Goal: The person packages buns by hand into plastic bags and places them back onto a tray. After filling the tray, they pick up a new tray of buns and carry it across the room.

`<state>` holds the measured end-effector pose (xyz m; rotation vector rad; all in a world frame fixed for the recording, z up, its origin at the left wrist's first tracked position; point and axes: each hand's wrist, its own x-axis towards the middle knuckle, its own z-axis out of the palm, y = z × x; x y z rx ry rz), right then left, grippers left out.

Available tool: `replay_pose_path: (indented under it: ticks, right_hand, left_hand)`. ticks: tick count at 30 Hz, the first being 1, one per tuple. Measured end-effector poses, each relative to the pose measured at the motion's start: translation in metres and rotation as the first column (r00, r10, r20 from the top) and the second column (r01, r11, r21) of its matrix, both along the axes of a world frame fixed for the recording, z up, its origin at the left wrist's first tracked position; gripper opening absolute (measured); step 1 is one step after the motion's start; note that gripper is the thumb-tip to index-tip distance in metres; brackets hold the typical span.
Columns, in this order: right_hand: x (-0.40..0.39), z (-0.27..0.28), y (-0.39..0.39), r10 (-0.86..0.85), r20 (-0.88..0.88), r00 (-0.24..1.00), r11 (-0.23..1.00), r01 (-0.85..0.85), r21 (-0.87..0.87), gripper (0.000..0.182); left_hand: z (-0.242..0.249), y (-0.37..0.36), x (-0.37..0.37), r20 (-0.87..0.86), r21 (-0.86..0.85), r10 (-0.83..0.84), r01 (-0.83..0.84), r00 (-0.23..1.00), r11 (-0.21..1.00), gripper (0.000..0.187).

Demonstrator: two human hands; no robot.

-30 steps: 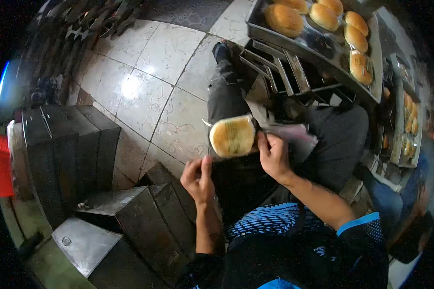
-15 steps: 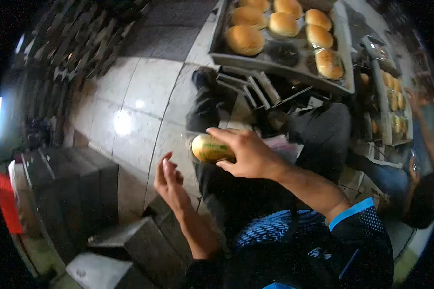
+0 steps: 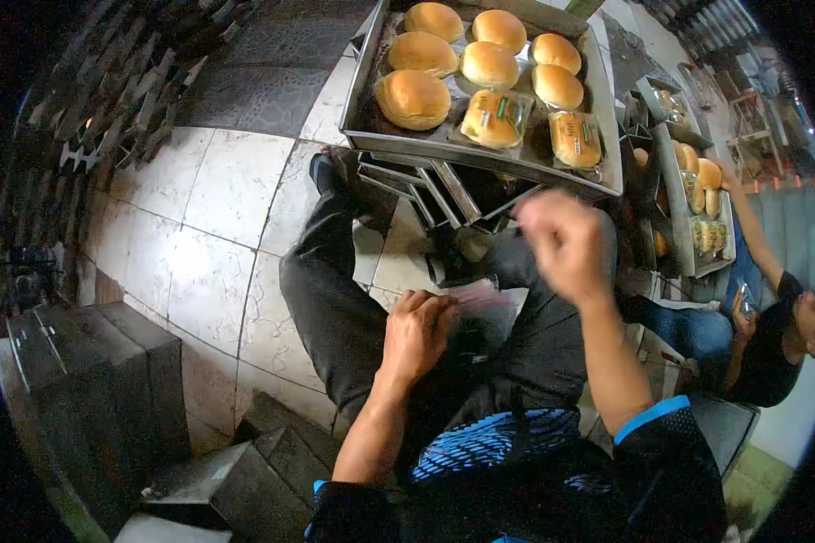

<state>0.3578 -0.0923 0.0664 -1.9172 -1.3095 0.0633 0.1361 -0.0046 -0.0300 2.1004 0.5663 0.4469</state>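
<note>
My left hand (image 3: 417,328) is over my lap, fingers curled in and closed at the edge of a stack of clear plastic bags (image 3: 493,306) with pink print. My right hand (image 3: 566,242) is raised just below the tray's near edge, its fingers curled but smeared by motion; nothing shows in it. In front of me is a metal tray (image 3: 480,156) of round golden buns. A wrapped bun (image 3: 493,118) lies in its near row, and another wrapped bun (image 3: 576,140) sits to the right. Bare buns (image 3: 414,100) fill the other places.
Metal trays (image 3: 439,195) are stacked under the bun tray. At right, a co-worker (image 3: 774,335) sits with an arm reaching to a second bun tray (image 3: 684,204). Dark metal boxes (image 3: 109,371) stand at lower left on the white floor tiles (image 3: 213,195).
The wrapped bun from my right hand now lies in the tray's near row. My right hand has moved up and right, and my left hand has moved right to the bags.
</note>
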Motion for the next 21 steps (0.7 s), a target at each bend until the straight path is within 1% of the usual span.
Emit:
replay_pose_path:
  ticks: [1,2,3,4,5,6,7,9,10,11,13,14,15,16,17,19,20,21]
  right_hand:
    - [-0.013,-0.021,-0.014,0.200,-0.074,0.977,0.976,-0.205,-0.072,0.008]
    - [-0.033,-0.036,-0.027,0.238,-0.247,0.939,0.940,-0.286,-0.183,0.012]
    - [-0.053,-0.051,-0.038,0.188,-0.280,0.941,0.942,-0.253,-0.220,0.019]
    - [-0.068,-0.062,-0.048,0.181,-0.121,0.976,0.958,-0.203,-0.204,0.023]
    - [-0.078,-0.068,-0.059,0.111,-0.199,0.974,0.959,-0.157,-0.236,0.021]
    - [-0.084,-0.066,-0.062,0.043,-0.314,0.948,0.959,-0.127,-0.252,0.020]
    - [-0.087,-0.063,-0.065,-0.024,-0.421,0.907,0.956,-0.101,-0.274,0.019]
    - [-0.078,-0.057,-0.063,0.068,-0.218,0.974,0.988,-0.097,-0.124,0.017]
    - [-0.071,-0.051,-0.059,0.096,-0.104,0.990,0.994,-0.101,-0.045,0.015]
    - [-0.064,-0.042,-0.059,0.022,-0.048,0.999,1.000,-0.021,0.017,0.011]
    - [-0.048,-0.014,-0.058,-0.102,-0.174,0.979,0.985,0.123,0.117,0.010]
    - [-0.042,0.002,-0.056,-0.152,-0.286,0.946,0.972,0.196,0.132,0.009]
    - [-0.035,0.005,-0.055,-0.148,-0.411,0.900,0.948,0.248,0.201,0.009]
    - [-0.034,0.005,-0.053,-0.114,-0.461,0.880,0.943,0.242,0.229,0.009]
    - [-0.036,0.004,-0.050,-0.077,-0.510,0.857,0.938,0.236,0.254,0.009]
    - [-0.053,0.002,-0.039,-0.013,-0.503,0.864,0.949,0.168,0.265,0.007]
    - [-0.060,0.009,-0.031,0.003,-0.309,0.951,0.962,0.081,0.259,0.005]
    - [-0.067,0.012,-0.024,0.078,-0.253,0.964,0.971,-0.017,0.238,0.008]
  left_hand:
    - [0.005,0.000,0.001,0.030,0.020,-0.012,0.011,0.999,1.000,0.014]
    - [0.009,-0.002,0.000,0.057,0.041,-0.029,0.027,0.998,0.999,0.011]
    - [0.009,-0.006,0.000,0.042,0.073,-0.020,0.017,0.999,0.997,0.010]
    - [0.008,-0.010,0.003,0.029,0.108,-0.011,0.008,1.000,0.994,0.009]
    - [0.004,-0.013,0.005,0.023,0.146,0.003,-0.007,1.000,0.989,0.008]
    - [-0.001,-0.017,0.006,-0.035,0.204,0.070,-0.061,0.997,0.977,0.011]
    - [-0.002,-0.020,0.004,-0.055,0.138,0.081,-0.072,0.995,0.988,0.013]
    - [0.006,-0.022,0.009,-0.081,0.014,0.094,-0.093,0.992,0.996,0.015]
    - [0.015,-0.020,0.012,-0.074,-0.058,0.073,-0.078,0.995,0.995,0.016]
    - [0.026,-0.017,0.011,-0.067,-0.130,0.051,-0.059,0.996,0.990,0.016]
    - [0.027,-0.010,0.004,0.013,-0.301,0.035,-0.029,0.999,0.953,0.017]
    - [0.009,-0.004,-0.003,0.085,-0.396,0.049,-0.012,0.995,0.918,0.017]
    - [0.007,-0.001,-0.003,0.157,-0.486,0.072,0.013,0.985,0.874,0.018]
    - [0.016,-0.003,-0.003,0.234,-0.704,0.298,-0.050,0.925,0.708,0.017]
    - [0.007,0.001,-0.005,0.242,-0.844,0.439,-0.036,0.865,0.535,0.017]
    - [0.015,0.008,-0.002,0.237,-0.893,0.604,-0.075,0.761,0.444,0.015]
    - [0.013,0.014,-0.007,0.199,-0.884,0.674,-0.167,0.712,0.437,0.015]
    - [0.016,0.019,-0.011,0.165,-0.853,0.742,-0.284,0.650,0.438,0.012]
